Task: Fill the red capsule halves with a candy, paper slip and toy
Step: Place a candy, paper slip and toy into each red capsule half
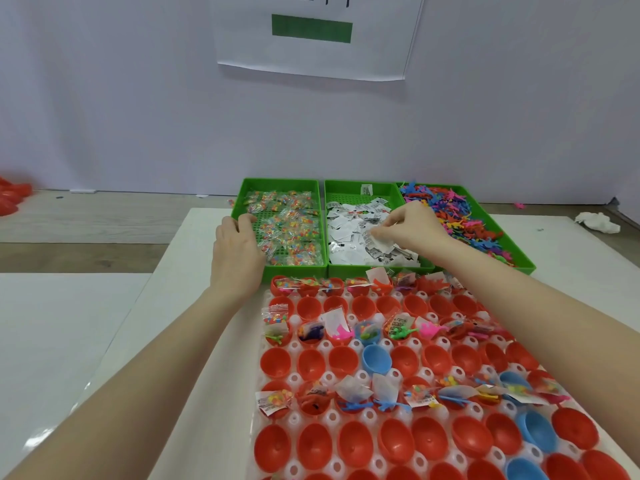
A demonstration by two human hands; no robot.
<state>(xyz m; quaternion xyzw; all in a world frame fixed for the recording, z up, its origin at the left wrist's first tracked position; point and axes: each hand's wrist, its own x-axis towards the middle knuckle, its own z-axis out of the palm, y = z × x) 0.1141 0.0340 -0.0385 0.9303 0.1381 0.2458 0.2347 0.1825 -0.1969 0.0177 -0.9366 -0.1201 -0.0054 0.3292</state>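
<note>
Pinched between thumb and fingertips, the right hand's grip has a white paper slip over the middle green tray, which is heaped with more printed slips; how many it has caught is hard to tell, since the pile beneath is the same white. The left hand rests on the near left corner of the candy tray, fingers curled over its rim and partly hiding it; nothing else shows in that hand. Small clear packets of coloured candy fill that tray. A third green tray on the right holds a tangle of bright plastic toys, and the right forearm covers its near left corner. Just in front of the trays lies a white moulded holder on the table, packed with red capsule halves and a few blue ones. Alternate rows are already stuffed with packets, slips and toys, though the contents are too jumbled to sort out one by one; the rows between show bare red bowls. The holder runs off the bottom and right edges. A crumpled white tissue sits far right, and something red is cut off at the left edge.
</note>
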